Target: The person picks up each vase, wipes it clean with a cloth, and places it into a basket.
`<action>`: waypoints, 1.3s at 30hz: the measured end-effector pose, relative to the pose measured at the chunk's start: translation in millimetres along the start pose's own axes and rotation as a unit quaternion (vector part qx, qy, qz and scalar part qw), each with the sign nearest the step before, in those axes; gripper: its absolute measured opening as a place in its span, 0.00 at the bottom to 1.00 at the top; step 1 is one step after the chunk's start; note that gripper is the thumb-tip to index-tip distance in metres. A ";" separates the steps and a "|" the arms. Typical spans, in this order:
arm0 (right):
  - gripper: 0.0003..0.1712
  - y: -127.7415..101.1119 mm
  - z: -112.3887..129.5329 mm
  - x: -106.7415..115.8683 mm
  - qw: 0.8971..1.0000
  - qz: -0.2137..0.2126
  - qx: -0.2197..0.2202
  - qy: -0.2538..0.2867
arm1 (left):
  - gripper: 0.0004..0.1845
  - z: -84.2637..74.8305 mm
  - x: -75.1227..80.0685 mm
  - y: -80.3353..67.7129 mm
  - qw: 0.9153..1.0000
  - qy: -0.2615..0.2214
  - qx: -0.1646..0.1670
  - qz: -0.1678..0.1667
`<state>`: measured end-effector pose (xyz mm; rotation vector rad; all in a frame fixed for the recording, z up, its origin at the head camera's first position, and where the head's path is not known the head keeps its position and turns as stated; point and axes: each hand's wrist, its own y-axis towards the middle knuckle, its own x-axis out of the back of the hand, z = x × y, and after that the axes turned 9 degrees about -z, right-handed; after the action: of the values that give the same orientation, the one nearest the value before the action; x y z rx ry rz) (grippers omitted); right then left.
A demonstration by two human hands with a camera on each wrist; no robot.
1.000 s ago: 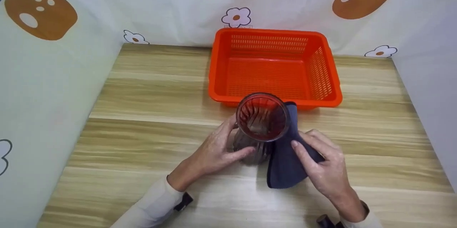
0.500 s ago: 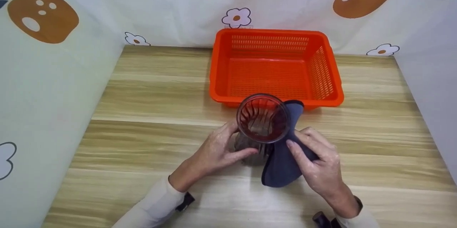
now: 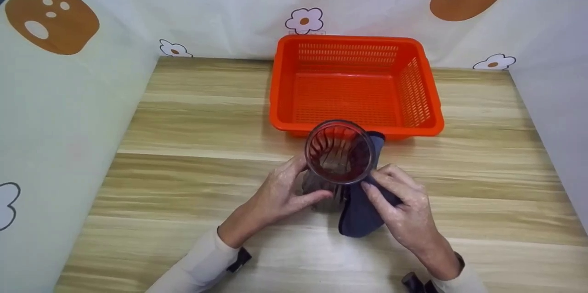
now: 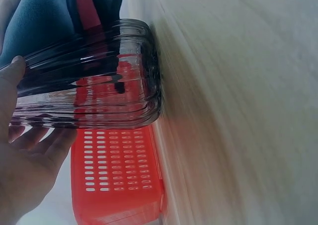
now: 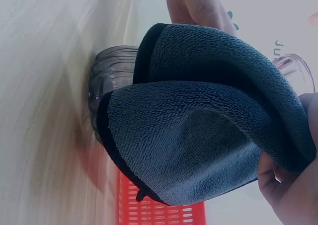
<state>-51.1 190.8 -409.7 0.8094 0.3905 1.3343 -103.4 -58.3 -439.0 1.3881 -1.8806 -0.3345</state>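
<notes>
**Ribbed glass held upright, cloth against its side**

Ribbed glass tumbler (image 3: 338,157) stands upright on the wooden tabletop (image 3: 193,146), just in front of the orange basket (image 3: 415,125). Left hand (image 3: 280,192): fingers and thumb curled round the lower left wall, steadying it. Right hand (image 3: 404,212): pinches a dark blue cloth (image 3: 360,217) and presses it against the glass's right side; the cloth drapes down to the tabletop.

Handling, as judged: the glass looks rigid, smooth and breakable, probably slippery, though the ribs should give the fingers some purchase. Best hold looks like the lower body, wrapped round, not the thin rim. The cloth is soft, light and limp; it conforms to the curved wall and needs only a pinch.
</notes>
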 end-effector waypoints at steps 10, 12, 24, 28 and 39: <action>0.20 -3.9 -1.3 0.5 0.999 0.021 -0.014 -0.027 | 0.39 2.6 -2.2 -1.1 1.000 0.014 -0.004 -0.004; 0.21 -4.8 -1.7 0.6 0.999 0.022 -0.020 -0.031 | 0.40 3.1 -2.6 -1.0 1.000 0.015 -0.004 -0.005; 0.19 -11.1 -8.0 -0.6 0.999 0.029 -0.022 -0.040 | 0.39 4.7 -4.1 -4.3 1.000 0.015 0.005 -0.013; 0.20 -13.9 -10.1 -0.7 0.998 0.029 -0.024 -0.044 | 0.40 5.1 -4.1 -4.6 1.000 0.005 0.006 -0.012; 0.21 -21.9 -12.6 -0.4 0.998 0.026 -0.038 -0.048 | 0.40 6.8 -5.9 -8.5 1.000 0.015 0.006 -0.008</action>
<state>-44.2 193.7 -433.9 0.8212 0.2443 1.3446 -101.5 -57.7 -451.2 1.4095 -1.8507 -0.3080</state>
